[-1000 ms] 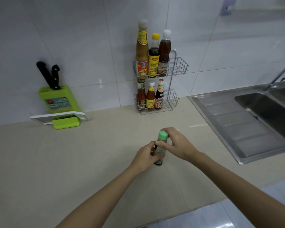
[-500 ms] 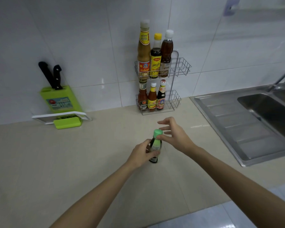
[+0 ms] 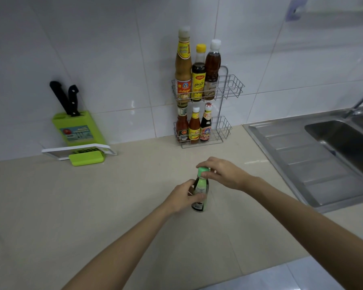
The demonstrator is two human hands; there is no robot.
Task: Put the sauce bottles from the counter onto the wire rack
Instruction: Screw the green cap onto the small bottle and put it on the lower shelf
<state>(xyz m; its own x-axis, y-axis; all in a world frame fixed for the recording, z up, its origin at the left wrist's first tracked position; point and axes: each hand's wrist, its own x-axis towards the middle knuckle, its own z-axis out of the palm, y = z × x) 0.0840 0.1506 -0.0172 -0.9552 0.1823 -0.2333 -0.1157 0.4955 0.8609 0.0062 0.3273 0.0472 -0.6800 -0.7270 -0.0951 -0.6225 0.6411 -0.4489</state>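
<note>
While the left hand [image 3: 181,196] grips the green-capped bottle [image 3: 200,190] and the right hand [image 3: 222,174] pinches its cap, lifting toward the wire rack [image 3: 226,88] beyond seems next.

Bottle [image 3: 200,192] on counter [image 3: 92,206] before wire rack [image 3: 224,130]; sink [image 3: 344,141] right, knife block [image 3: 77,130] left.

A small green-capped bottle [image 3: 200,192] stands upright on the beige surface [image 3: 92,206]. The left hand [image 3: 183,197] grips its body; the right hand [image 3: 222,174] pinches its cap. The wire rack [image 3: 226,88] behind holds six bottles.
</note>
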